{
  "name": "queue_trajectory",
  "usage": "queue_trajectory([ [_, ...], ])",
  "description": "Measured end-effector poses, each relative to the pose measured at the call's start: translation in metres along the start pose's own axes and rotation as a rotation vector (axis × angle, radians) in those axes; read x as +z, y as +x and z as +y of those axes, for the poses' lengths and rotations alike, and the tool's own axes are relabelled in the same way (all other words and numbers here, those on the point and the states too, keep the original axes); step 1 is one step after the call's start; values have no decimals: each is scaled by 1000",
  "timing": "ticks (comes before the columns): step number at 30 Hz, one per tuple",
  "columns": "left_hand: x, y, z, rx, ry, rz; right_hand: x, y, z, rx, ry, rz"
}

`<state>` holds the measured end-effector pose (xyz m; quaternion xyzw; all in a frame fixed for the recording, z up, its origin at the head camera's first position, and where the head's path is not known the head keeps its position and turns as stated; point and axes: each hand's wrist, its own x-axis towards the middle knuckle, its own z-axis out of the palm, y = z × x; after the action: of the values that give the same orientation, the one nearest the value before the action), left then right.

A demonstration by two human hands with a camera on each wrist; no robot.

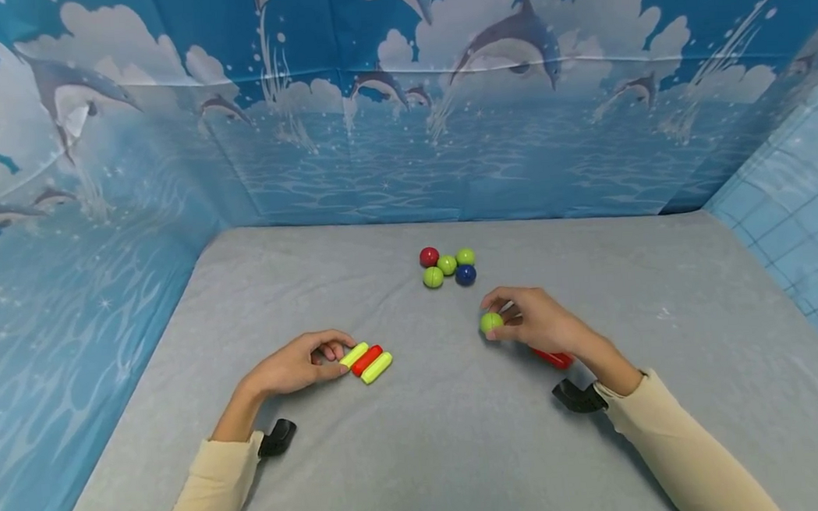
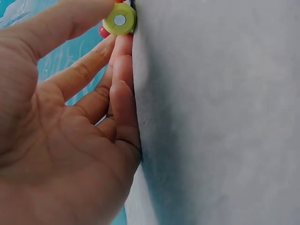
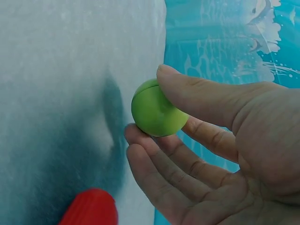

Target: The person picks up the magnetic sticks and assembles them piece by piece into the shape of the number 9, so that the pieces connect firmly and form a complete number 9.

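Note:
On the grey cloth, my left hand (image 1: pixel 296 364) pinches the nearest yellow-green stick (image 1: pixel 354 355) between thumb and fingers. That stick lies side by side with a red stick (image 1: pixel 367 360) and a second yellow-green stick (image 1: pixel 377 368). The left wrist view shows the round end (image 2: pixel 120 19) of a yellow-green stick, with a pale disc at its centre, by the thumb tip. My right hand (image 1: pixel 535 320) holds a green ball (image 1: pixel 491 324) between thumb and fingers; in the right wrist view the ball (image 3: pixel 157 110) sits at the fingertips. Beneath this hand lies a red object (image 1: pixel 554 359), partly hidden.
Further back stands a cluster of balls: a red ball (image 1: pixel 429 256), a blue ball (image 1: pixel 465 275) and several green balls (image 1: pixel 447 265). The grey cloth (image 1: pixel 421 458) covers the surface. A blue dolphin-print curtain (image 1: pixel 389 163) closes off the back and left.

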<state>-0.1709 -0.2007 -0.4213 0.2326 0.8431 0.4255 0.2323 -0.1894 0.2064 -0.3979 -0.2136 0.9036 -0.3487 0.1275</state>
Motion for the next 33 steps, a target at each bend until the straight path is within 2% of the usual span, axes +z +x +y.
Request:
queue_trajectory([
  [9, -2, -1, 2, 2, 41, 11, 7, 1, 3, -4, -38, -5],
  [17, 2, 0, 2, 5, 33, 20, 7, 0, 7, -16, -52, -22],
  [26, 5, 1, 0, 3, 38, 62, 5, 1, 9, -42, -78, -15],
  [33, 8, 3, -1, 21, 53, 111, 4, 2, 9, -22, -89, -20],
])
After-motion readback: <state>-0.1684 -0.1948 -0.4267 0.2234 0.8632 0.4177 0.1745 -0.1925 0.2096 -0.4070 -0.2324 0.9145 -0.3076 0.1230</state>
